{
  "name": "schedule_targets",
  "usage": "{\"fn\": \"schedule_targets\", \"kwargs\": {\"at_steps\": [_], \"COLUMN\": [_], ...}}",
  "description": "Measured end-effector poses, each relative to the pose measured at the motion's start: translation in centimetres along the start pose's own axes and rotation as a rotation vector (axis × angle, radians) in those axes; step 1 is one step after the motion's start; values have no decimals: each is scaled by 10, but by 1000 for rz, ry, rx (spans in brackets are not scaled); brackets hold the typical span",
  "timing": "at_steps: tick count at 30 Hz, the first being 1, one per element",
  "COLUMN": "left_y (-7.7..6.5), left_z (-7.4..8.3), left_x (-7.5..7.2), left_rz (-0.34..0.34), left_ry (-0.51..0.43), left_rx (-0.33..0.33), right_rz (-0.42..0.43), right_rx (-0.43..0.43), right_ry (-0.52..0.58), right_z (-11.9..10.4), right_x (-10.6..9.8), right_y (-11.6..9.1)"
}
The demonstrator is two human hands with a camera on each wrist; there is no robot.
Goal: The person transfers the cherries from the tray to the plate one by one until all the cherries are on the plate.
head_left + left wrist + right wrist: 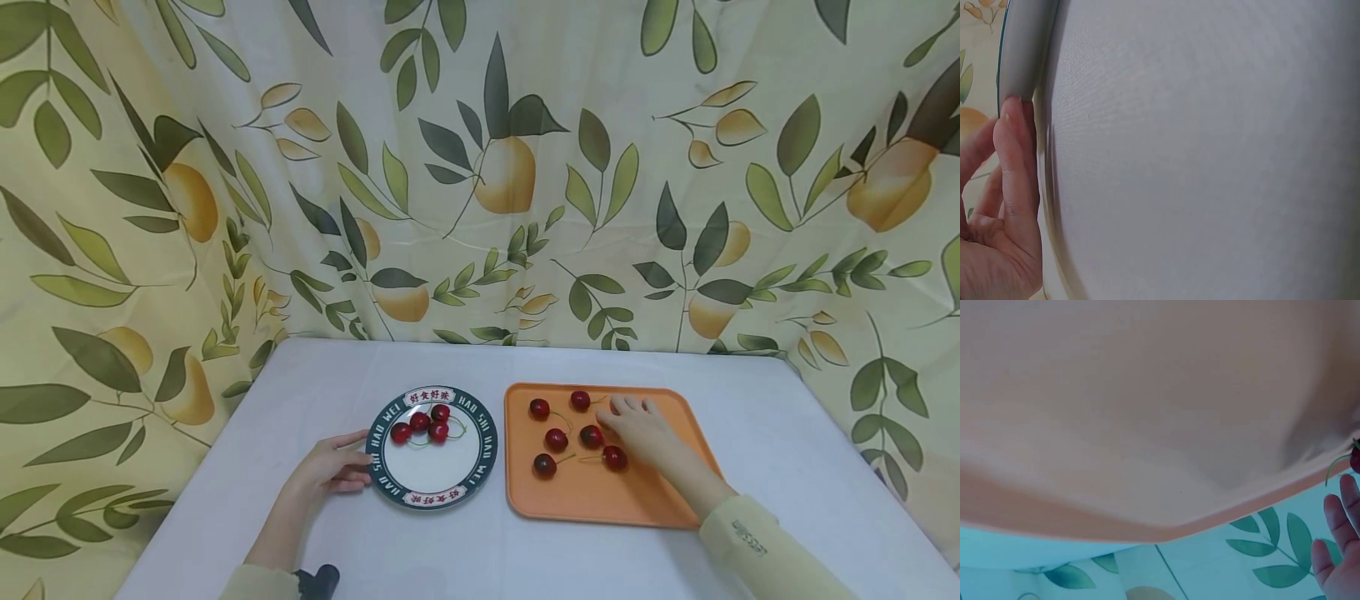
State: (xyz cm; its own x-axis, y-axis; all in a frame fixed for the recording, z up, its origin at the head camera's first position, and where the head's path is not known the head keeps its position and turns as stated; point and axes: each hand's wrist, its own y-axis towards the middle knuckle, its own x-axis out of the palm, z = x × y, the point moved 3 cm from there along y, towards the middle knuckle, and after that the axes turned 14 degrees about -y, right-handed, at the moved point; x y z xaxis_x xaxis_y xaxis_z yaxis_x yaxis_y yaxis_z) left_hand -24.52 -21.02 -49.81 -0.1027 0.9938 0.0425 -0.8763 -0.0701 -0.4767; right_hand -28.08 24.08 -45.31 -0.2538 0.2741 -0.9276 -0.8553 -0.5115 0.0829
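Note:
My left hand is at the left edge of a white plate with a dark green lettered rim. In the left wrist view, its mostly straight fingers touch the plate's rim. Several red cherries with green stems lie on the plate's far half. Over the right part of an orange tray, my right hand reaches toward several dark red cherries. Its fingertips are close to a cherry at the far side and its stem. The right wrist view shows spread fingers below a cherry.
Plate and tray lie side by side on a white-covered table. More cherries are spread over the tray's left and middle. A curtain printed with leaves and fruit hangs behind the table and along its sides.

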Motion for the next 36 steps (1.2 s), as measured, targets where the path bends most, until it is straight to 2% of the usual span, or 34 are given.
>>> {"fn": "schedule_targets", "kwargs": {"at_steps": [6, 13, 18, 26, 30, 36], "left_y": [-1, -2, -4, -4, -4, -3], "left_z": [1, 2, 3, 4, 4, 3], "left_x": [1, 2, 2, 2, 2, 2], "left_rz": [-1, -6, -16, -22, -19, -13], "left_ry": [-9, -8, -10, -10, -5, -2], "left_rx": [4, 9, 8, -2, -2, 0], "right_rz": [26, 95, 125, 47, 45, 82], "right_rx": [40, 2, -25, -51, -77, -163], "right_ry": [104, 105, 168, 222, 242, 203], "right_z": [0, -13, -29, -59, -77, -103], "right_x": [-6, -22, -36, -51, -59, -68], "right_y": [6, 23, 35, 58, 69, 81]}}
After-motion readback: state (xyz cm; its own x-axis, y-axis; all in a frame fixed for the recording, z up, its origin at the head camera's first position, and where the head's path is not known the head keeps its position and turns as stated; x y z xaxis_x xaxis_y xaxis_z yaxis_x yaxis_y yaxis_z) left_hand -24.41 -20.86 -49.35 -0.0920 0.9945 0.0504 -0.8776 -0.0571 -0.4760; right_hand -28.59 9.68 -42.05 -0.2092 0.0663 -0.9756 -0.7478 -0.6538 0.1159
